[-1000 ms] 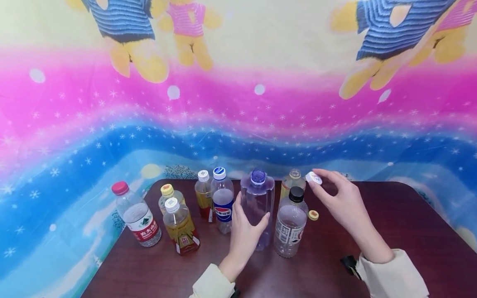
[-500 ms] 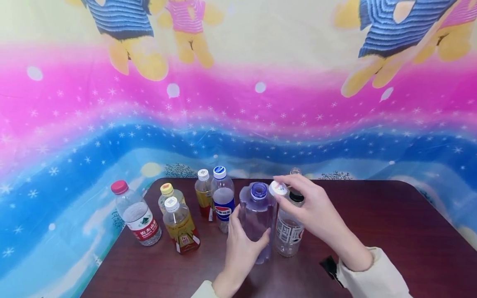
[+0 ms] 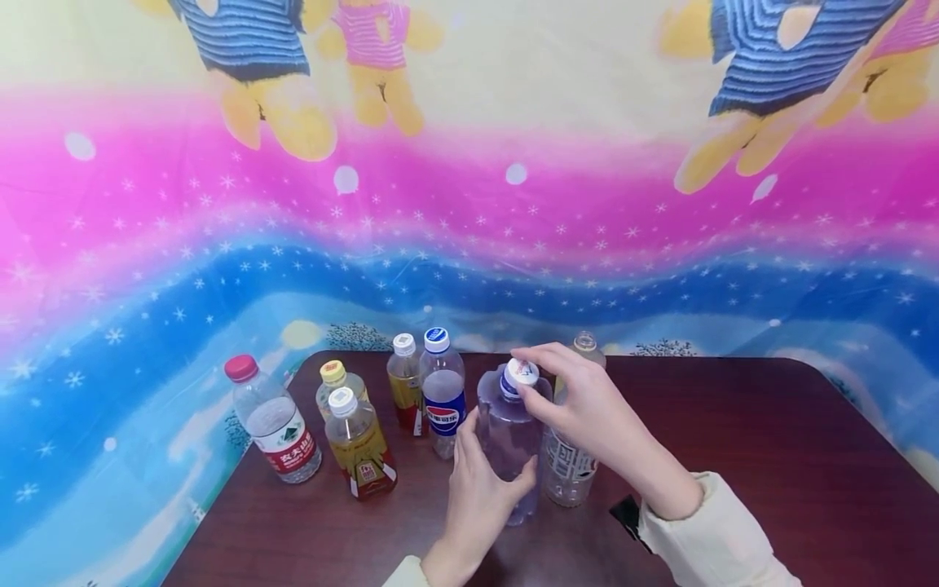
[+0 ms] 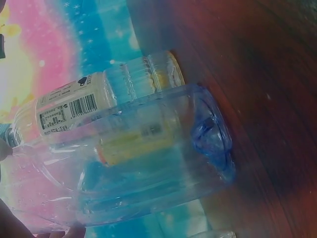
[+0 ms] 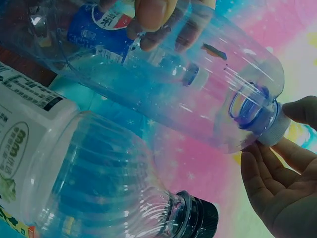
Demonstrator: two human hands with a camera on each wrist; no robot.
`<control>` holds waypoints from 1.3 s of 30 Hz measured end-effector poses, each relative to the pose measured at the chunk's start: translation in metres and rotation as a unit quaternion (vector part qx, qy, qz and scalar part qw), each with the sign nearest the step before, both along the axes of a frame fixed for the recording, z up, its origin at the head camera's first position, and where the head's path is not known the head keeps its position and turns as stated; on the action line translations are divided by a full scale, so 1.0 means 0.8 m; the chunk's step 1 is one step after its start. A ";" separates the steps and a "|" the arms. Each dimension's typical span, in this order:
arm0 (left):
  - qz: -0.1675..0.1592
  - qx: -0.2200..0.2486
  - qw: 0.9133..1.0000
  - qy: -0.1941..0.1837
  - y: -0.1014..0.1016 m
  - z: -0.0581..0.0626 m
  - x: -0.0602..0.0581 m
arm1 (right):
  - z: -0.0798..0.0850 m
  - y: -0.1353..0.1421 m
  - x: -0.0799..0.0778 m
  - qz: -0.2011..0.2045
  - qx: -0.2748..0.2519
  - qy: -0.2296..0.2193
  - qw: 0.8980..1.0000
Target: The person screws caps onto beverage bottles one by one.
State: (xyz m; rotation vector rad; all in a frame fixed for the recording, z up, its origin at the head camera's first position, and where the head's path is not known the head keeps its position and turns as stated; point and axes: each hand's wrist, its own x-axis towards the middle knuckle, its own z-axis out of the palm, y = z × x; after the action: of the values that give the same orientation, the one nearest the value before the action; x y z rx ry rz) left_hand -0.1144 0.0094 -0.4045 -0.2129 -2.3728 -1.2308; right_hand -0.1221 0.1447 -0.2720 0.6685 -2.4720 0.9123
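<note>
My left hand point(image 3: 477, 497) grips the body of a large clear purple bottle point(image 3: 506, 436), fingers on one side and thumb on the other. A white screw cap point(image 3: 522, 372) sits on the bottle's neck, pinched between the thumb and forefinger of my right hand point(image 3: 587, 399). In the right wrist view the cap point(image 5: 275, 131) covers the neck's opening, and left-hand fingers point(image 5: 153, 15) show on the bottle's side. The left wrist view shows the bottle's blue-tinted base point(image 4: 213, 139) over the brown table.
Close right of the purple bottle stands a clear bottle point(image 3: 570, 465) with a black cap point(image 5: 203, 218). Behind it is an uncapped bottle point(image 3: 584, 342). Leftward are a Pepsi bottle point(image 3: 443, 408), yellow-labelled bottles point(image 3: 362, 452) and a red-capped water bottle point(image 3: 279, 428). A printed cloth hangs behind the table point(image 3: 734, 456).
My right hand has carried the white cap leftward from beyond the black-capped bottle onto the purple bottle's neck. The left hand has drawn the purple bottle slightly nearer.
</note>
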 end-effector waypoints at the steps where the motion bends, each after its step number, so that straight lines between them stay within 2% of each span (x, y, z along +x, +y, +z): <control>1: -0.001 -0.001 1.000 -0.001 0.000 0.000 0.000 | 0.000 0.000 -0.001 0.000 0.004 -0.003 1.000; 8: -0.006 -0.004 1.000 0.000 -0.001 0.000 0.000 | 0.003 -0.002 -0.004 -0.005 0.019 -0.029 0.999; 14: -0.011 -0.003 1.000 0.000 -0.001 -0.002 0.000 | 0.005 -0.002 -0.005 -0.010 0.025 -0.035 0.999; 24: -0.019 0.006 1.000 -0.021 -0.001 0.001 0.001 | 0.002 -0.007 -0.008 -0.061 0.026 -0.036 0.997; 27: -0.022 0.009 0.999 -0.031 -0.001 0.001 0.001 | -0.001 -0.006 -0.009 -0.048 0.024 -0.028 0.998; 33: -0.019 0.000 0.999 -0.030 -0.001 -0.001 0.000 | -0.002 0.004 -0.008 0.019 0.006 -0.039 0.999; 39: -0.017 -0.005 1.000 -0.026 0.000 0.000 0.000 | 0.001 0.008 -0.005 0.019 -0.004 -0.056 0.998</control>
State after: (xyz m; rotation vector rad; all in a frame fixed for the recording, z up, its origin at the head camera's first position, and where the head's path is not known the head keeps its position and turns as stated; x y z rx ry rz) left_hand -0.1143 0.0092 -0.4045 -0.2267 -2.4290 -1.2555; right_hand -0.1265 0.1514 -0.2715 0.6824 -2.5594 0.9983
